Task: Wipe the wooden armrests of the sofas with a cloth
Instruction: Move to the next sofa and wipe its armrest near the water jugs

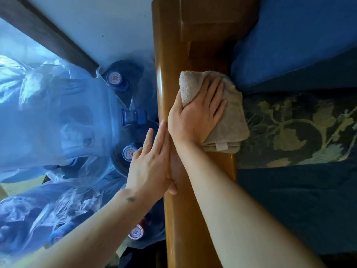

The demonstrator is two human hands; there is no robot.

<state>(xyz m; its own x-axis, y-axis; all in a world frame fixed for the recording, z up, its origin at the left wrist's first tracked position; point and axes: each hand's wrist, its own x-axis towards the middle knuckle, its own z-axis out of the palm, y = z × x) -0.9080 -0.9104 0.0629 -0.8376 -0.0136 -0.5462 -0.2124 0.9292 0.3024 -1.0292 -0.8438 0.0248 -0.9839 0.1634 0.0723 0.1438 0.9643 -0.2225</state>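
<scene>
Right fingers: spread flat and pressed down on the cloth, gripping nothing, just pinning it.
Right hand: palm down on the folded cloth, wrist bent, forearm running back along the armrest toward the lower right.
Left fingers: straight and held together, laid along the outer edge of the armrest, thumb hooked over its top; not closed on anything.
Left hand: edge-on against the wood, just beside the right wrist, forearm coming in from the lower left.
Cloth: beige towel, folded, lying on top of the armrest, overhanging its sofa side.
Armrest: glossy brown wood, between the blue sofa cushion and water bottles wrapped in plastic.
</scene>
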